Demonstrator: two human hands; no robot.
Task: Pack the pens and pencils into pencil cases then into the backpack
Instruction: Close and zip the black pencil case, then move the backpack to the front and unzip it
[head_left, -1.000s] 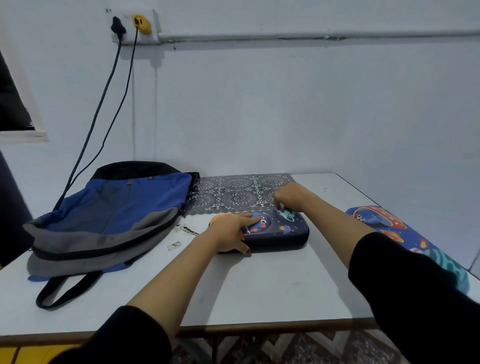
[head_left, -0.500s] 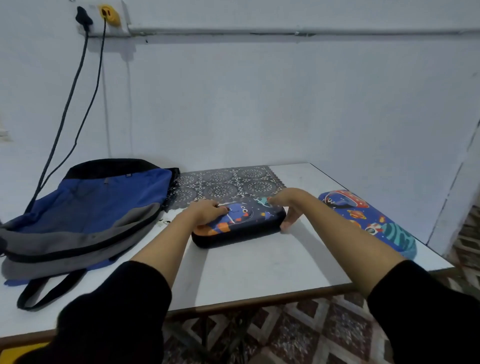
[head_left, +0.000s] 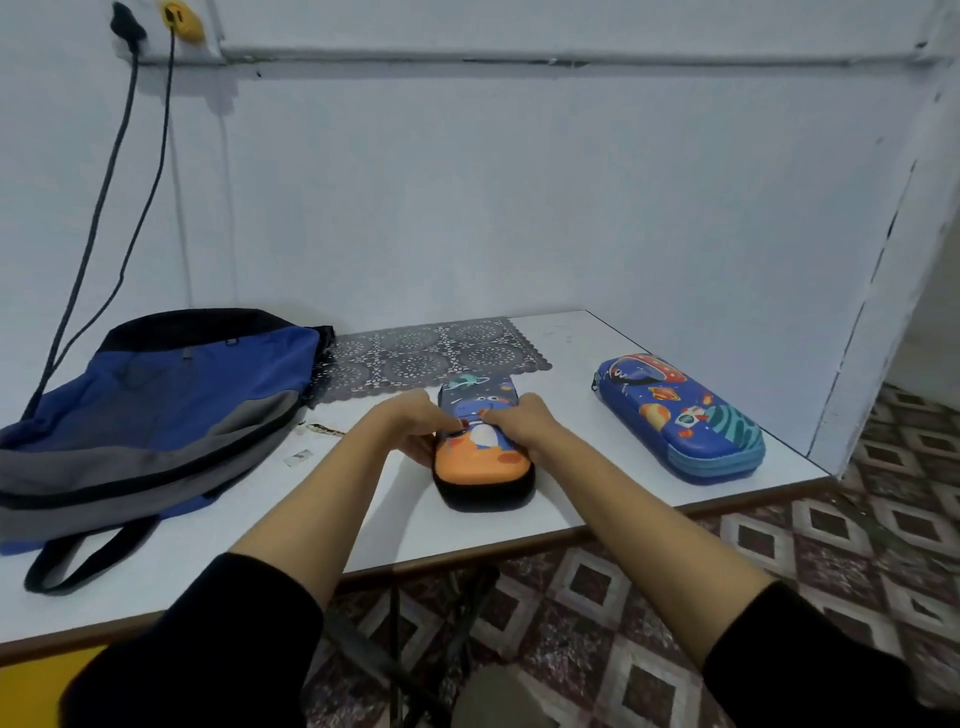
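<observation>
Orange-and-navy pencil case (head_left: 483, 457) clasped by left hand (head_left: 410, 431) and right hand (head_left: 524, 423), no legible writing

- My left hand (head_left: 410, 428) and right hand (head_left: 522, 423) grip the dark pencil case (head_left: 483, 457) from either side, my fingers (head_left: 447, 423) curled over its orange and blue cartoon top.
- The case lies lengthwise on the white counter (head_left: 260, 519), its near end close to the front edge.
- A second blue pencil case (head_left: 678, 415) with a space pattern lies closed to the right, apart.
- A blue and grey backpack (head_left: 156, 405) slumps on the left.
- A lacy grey mat (head_left: 436, 353) lies behind, by the wall.
</observation>
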